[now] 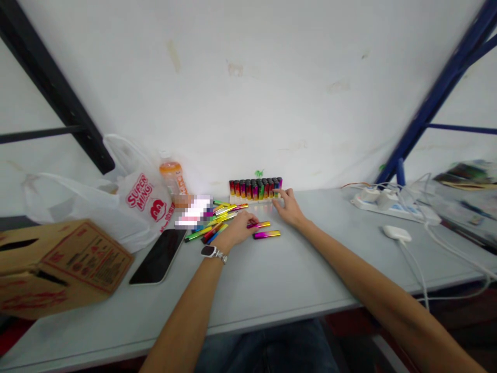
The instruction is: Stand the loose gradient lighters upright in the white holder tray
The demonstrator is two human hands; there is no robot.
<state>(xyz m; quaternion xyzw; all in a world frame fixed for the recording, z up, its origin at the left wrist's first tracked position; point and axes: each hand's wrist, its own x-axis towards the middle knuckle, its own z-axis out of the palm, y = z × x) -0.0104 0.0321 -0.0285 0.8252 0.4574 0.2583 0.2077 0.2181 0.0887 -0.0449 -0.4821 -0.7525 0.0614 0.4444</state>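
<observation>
Several shiny, rainbow-coloured lighters (254, 189) with black tops stand upright in close rows in a pale holder (236, 200) against the wall. My right hand (288, 207) is at the right end of these rows, its index finger touching the end lighter and its thumb apart, lower down. My left hand (237, 230) has its fingertips closed on the near end of a purple-and-yellow lighter (264, 224) lying flat. Just in front lies another purple-and-yellow lighter (267, 234). A loose pile of lighters (213, 230) in green, yellow, red and blue spreads left of my left hand.
On the left are a black-screened phone (160, 257), a cardboard box (77, 264), a white plastic bag (128, 207) and an orange drink bottle (173, 176). A power strip (396, 206) and a white charger (396, 233) with cables lie right.
</observation>
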